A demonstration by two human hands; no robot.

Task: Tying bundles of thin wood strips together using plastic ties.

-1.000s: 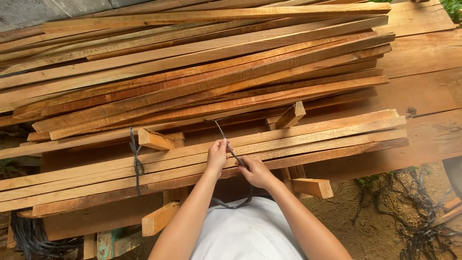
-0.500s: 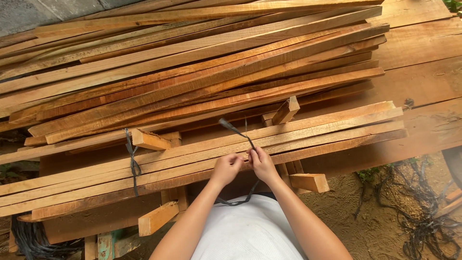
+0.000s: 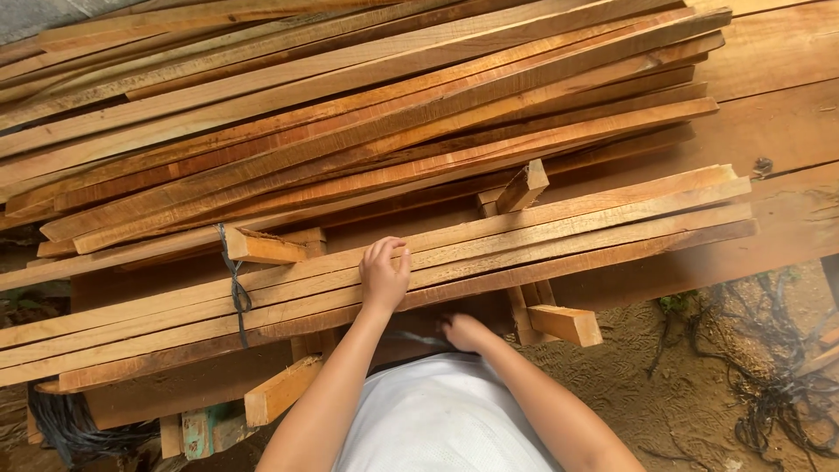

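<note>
An outdoor timber yard: sawn slats point(image 3: 367, 114) stacked on broad planks point(image 3: 769, 131), a tied bundle point(image 3: 437, 262), bare dirt point(image 3: 664, 393) below.

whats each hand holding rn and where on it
The left hand presses on top of the bundle of wooden slats, near its middle. The right hand is blurred below the bundle's edge; its hold cannot be told.

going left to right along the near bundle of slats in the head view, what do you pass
dark strap tied round the bundle → left hand resting on the slats → right hand below the bundle's edge → short wooden block
</note>
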